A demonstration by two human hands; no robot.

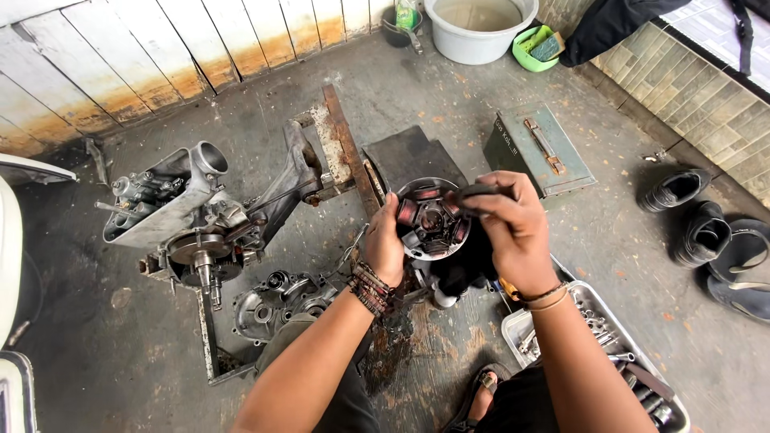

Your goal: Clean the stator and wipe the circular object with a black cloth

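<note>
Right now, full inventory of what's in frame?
stator plate: 1, grey with copper coils, held centre
black tool: 1, over the stator plate
engine: 1, grey, on metal stand left
engine cover: 1, grey, floor below engine
metal box: 1, grey-green, right of centre
tool tray: 1, white, bottom right
bucket: 1, white, top
green tub: 1, beside bucket
shoes: 2, black, right
left hand: gripping the stator plate's edge
right hand: holding the black tool
</note>
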